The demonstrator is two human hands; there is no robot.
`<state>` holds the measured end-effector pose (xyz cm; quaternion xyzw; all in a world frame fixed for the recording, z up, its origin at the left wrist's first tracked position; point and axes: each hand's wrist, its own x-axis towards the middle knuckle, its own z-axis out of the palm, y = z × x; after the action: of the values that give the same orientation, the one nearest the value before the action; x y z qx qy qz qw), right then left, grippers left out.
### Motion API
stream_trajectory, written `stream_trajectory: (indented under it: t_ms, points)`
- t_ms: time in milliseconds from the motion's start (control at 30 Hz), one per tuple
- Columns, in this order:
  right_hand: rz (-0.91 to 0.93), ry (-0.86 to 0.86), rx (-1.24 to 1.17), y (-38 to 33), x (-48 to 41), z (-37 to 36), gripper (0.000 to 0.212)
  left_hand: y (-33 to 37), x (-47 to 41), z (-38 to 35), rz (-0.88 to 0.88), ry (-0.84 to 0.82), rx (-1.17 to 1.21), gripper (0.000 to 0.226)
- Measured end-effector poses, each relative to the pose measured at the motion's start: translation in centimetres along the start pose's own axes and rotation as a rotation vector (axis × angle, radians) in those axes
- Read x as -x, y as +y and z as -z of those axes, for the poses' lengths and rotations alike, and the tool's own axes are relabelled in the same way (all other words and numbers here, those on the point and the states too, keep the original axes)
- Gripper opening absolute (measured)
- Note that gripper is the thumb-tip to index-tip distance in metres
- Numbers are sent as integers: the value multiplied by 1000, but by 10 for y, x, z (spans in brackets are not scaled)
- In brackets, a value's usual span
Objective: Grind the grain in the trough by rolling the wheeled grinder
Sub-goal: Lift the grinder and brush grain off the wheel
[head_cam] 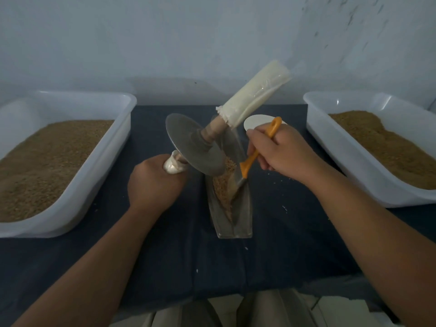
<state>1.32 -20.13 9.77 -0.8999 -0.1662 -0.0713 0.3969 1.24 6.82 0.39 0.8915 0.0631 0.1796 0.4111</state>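
Gripping the wheeled grinder (194, 143) by its near handle, my left hand (155, 182) holds it tilted over the trough (236, 228), which runs away from me. My right hand (280, 152) clamps an orange brush (250, 161) in the grain (223, 185) just right of the grinder, possibly touching it.

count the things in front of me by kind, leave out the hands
white plastic tubs of brown grain: 2
long metal trough: 1
metal wheeled grinder with wrapped wooden handles: 1
orange-handled brush: 1
flat white round disc: 1
total: 6
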Motion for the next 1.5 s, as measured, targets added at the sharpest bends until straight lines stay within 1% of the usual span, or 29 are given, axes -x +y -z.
stream_trajectory:
  t_ms: [100,133,200,267,367,467,500,567,633,733,800,833,900,967,1000,1067,1100,1200,1300,1367,1433,1467,1500]
  points:
    - [2,38,-49,-3,-4,8,45,-2,-2,0,16,4,12,14]
    - [5,11,-66,-4,-4,10,44,-2,-2,0,15,6,18,15]
    - [18,-97,-94,-6,-3,9,44,-2,-2,1,12,8,26,17]
    - [30,-146,-41,-5,-2,1,45,-1,-2,0,16,8,27,18]
    - [73,-44,85,-4,-6,-6,45,0,-2,1,17,9,30,20]
    - [97,10,-5,-7,-9,1,45,0,-1,1,15,2,27,17]
    - [102,-4,-43,-8,-9,3,43,0,-1,2,18,0,23,17]
    - [110,-91,-75,-10,-6,2,42,1,-1,2,19,-3,14,18]
    - [106,-157,-26,-9,-5,-4,44,2,-1,1,14,-3,11,20]
    - [123,-57,98,-8,-7,-5,47,2,-1,1,16,0,-2,22]
    - [123,-12,69,-8,-7,-2,46,2,-1,1,23,-7,-7,20]
    - [113,-16,29,-8,-6,0,46,2,-1,1,24,-10,-8,19]
    - [79,-81,-47,-10,-5,0,44,2,-2,1,21,-9,-12,19]
    - [59,-142,-39,-10,-2,-5,44,2,-1,0,14,-2,-16,18]
    - [59,-129,5,-10,-2,-8,45,3,-1,0,11,1,-20,18]
    - [92,-47,112,-11,-3,-9,49,3,-1,0,9,9,-23,17]
    - [106,-16,121,-12,-3,-9,50,3,-1,1,10,12,-24,17]
    - [83,-23,-24,-15,-2,-3,46,3,-1,2,11,9,-27,19]
    - [35,-148,-143,-19,-1,-2,45,4,-1,1,1,6,-22,18]
    - [47,-146,-64,-18,-2,-6,47,4,-1,1,-7,3,-25,17]
    - [89,-76,108,-18,-3,-9,52,4,0,1,-12,4,-36,14]
    - [106,-49,152,-18,-3,-9,54,3,0,2,-15,2,-40,13]
    - [111,-32,145,-18,-1,-7,53,4,1,2,-18,-2,-41,13]
